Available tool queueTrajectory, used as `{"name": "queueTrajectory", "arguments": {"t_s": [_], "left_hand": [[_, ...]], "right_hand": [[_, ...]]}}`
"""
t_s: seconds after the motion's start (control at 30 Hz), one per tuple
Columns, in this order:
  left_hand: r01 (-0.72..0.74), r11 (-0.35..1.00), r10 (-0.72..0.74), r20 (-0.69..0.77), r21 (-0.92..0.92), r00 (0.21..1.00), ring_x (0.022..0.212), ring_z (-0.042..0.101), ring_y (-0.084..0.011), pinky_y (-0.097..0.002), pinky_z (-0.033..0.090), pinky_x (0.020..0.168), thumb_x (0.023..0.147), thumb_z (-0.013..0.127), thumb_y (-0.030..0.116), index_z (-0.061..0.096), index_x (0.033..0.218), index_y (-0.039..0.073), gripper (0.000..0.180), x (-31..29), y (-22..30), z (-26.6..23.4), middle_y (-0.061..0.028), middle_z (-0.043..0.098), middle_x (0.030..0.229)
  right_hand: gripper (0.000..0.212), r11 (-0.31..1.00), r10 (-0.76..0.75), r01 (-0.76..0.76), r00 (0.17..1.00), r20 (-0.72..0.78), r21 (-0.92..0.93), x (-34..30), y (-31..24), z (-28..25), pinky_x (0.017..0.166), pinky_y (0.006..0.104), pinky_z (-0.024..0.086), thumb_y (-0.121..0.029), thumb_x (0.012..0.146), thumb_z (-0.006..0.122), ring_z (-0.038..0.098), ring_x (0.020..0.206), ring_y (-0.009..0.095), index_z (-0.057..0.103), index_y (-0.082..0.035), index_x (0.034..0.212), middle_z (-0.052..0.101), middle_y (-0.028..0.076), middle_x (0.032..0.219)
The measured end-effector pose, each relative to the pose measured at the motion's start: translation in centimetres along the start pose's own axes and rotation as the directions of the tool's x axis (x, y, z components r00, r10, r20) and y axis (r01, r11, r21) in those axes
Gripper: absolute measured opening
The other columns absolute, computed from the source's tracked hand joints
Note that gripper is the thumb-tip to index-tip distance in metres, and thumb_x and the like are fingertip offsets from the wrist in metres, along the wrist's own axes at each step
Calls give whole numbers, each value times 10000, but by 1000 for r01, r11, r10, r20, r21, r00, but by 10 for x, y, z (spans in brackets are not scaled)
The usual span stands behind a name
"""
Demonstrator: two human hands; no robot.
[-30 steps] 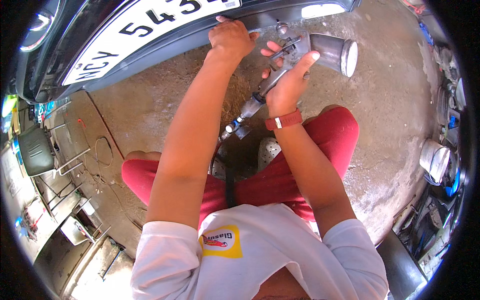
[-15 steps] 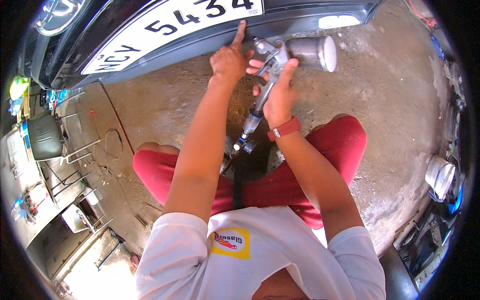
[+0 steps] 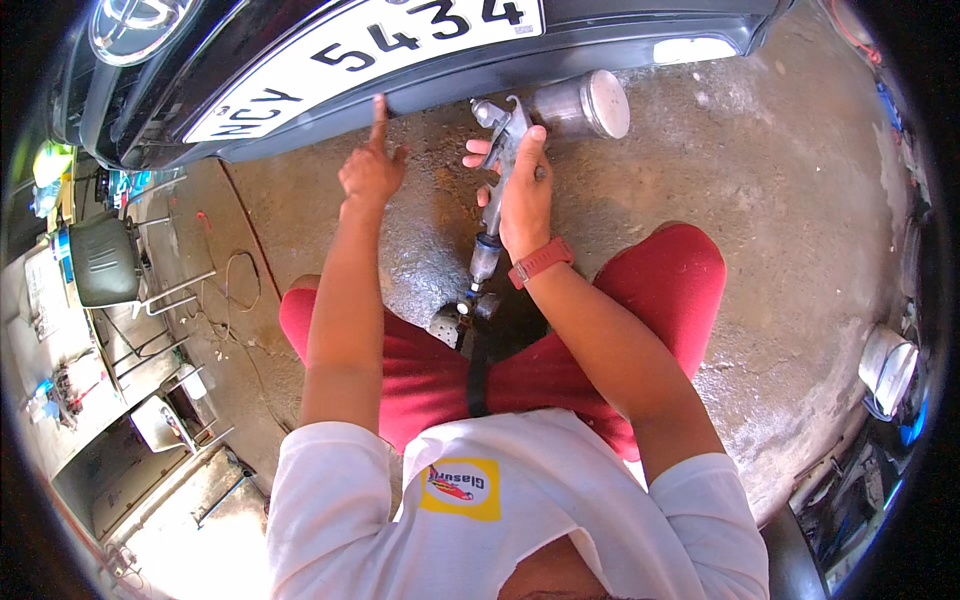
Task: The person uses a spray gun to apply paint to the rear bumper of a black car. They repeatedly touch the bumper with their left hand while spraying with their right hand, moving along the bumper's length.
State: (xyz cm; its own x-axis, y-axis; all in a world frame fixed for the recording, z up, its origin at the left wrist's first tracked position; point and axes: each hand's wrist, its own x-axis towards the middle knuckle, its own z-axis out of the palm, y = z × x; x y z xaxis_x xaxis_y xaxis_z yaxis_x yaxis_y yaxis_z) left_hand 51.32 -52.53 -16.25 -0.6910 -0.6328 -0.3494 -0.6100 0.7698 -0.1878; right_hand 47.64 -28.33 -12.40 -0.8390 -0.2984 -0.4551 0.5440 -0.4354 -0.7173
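My right hand is wrapped round the handle of a metal spray gun, its fingers by the trigger. The gun's silver cup with a pale lid sticks out to the right, and a small fitting hangs from the handle's lower end. To the left, my left hand holds nothing. Its index finger stretches to the lower edge of a dark car bumper, at or just short of the surface; its other fingers are partly curled. A white number plate is above that fingertip.
A white rectangular patch marks the bumper's right end. Over the concrete floor at left runs a thin hose. A dark chair stands left, and a white bucket-like container sits far right.
My left hand has moved left along the bumper's lower edge, finger still stretched out. My right hand has shifted left with the spray gun. The car sits slightly farther right in view.
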Motion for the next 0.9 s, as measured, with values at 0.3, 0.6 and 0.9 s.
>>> {"name": "queueTrajectory", "arguments": {"t_s": [0.3, 0.6, 0.9], "left_hand": [[95, 979, -108, -62, -179, 992, 1075, 767, -465, -536, 613, 946, 964, 704, 644, -331, 1663, 160, 1339, 24, -37, 21, -344, 742, 1213], [-414, 892, 433, 86, -180, 897, 998, 802, -374, -496, 636, 828, 895, 797, 317, -230, 1711, 264, 1313, -23, 162, 16, -238, 796, 1084], [8, 999, -6, 37, -33, 999, 953, 803, -400, -488, 635, 825, 1022, 670, 557, -295, 1684, 348, 1189, -22, 62, 28, -267, 789, 1115]], "right_hand": [[720, 1000, -3, 3, 998, -70, -13, 2, -3, -6, 521, 293, 519, -667, 1135, 349, 753, 921, 184, 659, -39, 1305, 790, 129, 1095], [716, 998, -61, 61, 994, -93, 4, 5, -4, -16, 500, 298, 503, -667, 1137, 336, 746, 901, 179, 641, -32, 1267, 789, 127, 1056], [747, 999, -38, 37, 996, -83, -18, -1, -16, -17, 541, 300, 518, -692, 1127, 322, 749, 942, 193, 618, -46, 1355, 783, 146, 1127]]}}
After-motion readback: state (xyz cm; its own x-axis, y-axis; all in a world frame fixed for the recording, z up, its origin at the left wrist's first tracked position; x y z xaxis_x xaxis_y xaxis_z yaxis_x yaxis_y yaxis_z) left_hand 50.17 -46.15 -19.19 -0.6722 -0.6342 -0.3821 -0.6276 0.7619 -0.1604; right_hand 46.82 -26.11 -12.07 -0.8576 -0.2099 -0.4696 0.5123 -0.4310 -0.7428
